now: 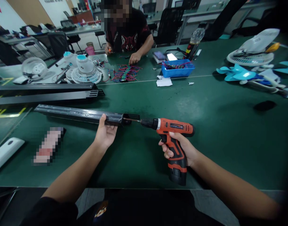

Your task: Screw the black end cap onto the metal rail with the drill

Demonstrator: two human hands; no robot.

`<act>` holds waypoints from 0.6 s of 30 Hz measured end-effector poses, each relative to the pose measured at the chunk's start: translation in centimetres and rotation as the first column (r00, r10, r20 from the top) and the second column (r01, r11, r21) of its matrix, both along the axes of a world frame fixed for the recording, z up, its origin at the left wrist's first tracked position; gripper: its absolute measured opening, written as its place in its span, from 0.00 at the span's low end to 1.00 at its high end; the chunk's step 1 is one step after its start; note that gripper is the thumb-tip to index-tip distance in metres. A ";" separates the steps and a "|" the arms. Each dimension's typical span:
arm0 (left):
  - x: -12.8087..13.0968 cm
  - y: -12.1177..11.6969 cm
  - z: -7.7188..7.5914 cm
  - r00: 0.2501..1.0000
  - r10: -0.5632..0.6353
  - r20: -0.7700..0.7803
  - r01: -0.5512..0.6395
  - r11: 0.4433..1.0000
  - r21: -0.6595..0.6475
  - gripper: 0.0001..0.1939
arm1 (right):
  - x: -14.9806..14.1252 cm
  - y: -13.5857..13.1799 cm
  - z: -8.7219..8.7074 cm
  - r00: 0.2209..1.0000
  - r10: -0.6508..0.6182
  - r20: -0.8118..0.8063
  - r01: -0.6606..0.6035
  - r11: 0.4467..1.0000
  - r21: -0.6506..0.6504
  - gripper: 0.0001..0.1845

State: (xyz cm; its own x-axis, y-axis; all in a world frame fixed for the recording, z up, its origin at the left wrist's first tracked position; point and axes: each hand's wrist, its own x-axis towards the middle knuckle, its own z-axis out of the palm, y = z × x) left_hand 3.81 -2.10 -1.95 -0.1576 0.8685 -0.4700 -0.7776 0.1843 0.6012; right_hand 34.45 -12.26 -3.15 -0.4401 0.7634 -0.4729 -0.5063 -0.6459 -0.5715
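Note:
My right hand (179, 146) is wrapped round the grip of an orange and black cordless drill (174, 125), its chuck pointing left. The drill's thin bit (134, 120) reaches the right end of a long black metal bar (75, 113). My left hand (105, 133) grips that bar close to the same end, thumb on top and fingers underneath. Whether the bit touches the bar or goes into it, I cannot tell. The bar lies slanted over the green table (216, 144), its far end to the left.
Behind the bar are more long metal profiles (45, 95). A phone (50, 146) and a white case (7, 152) lie at left. Across the table a person (132, 31) sits by bundled wires (126, 73), a blue bin (178, 69) and a bottle (193, 42). Fan parts (249, 73) lie at right.

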 end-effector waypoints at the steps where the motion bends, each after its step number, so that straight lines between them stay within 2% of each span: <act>1: 0.0 0.0 0.0 1.000 0.002 0.000 -0.002 1.000 0.000 0.16 | 0.0 0.0 0.0 1.000 0.002 -0.004 -0.002 1.000 0.000 0.23; 9: 0.1 -0.2 0.5 1.000 -0.003 -0.004 0.003 1.000 -0.014 0.15 | 0.2 0.3 -0.4 0.999 0.019 -0.039 -0.018 1.000 0.007 0.23; 14: -0.2 0.0 0.1 0.999 -0.021 0.028 0.022 1.000 -0.011 0.18 | 0.4 0.5 -0.5 0.997 0.035 -0.074 -0.035 0.999 0.007 0.21; 18: -0.4 0.2 -0.2 0.999 -0.015 0.046 0.015 1.000 -0.016 0.19 | 0.4 0.5 -0.7 0.997 0.032 -0.072 -0.032 0.999 0.013 0.23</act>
State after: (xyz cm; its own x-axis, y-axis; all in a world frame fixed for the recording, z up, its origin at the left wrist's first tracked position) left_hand 3.46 -1.86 -2.11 -0.1223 0.8628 -0.4906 -0.8015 0.2056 0.5615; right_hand 34.84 -11.76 -3.82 -0.4970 0.7538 -0.4298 -0.5256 -0.6556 -0.5421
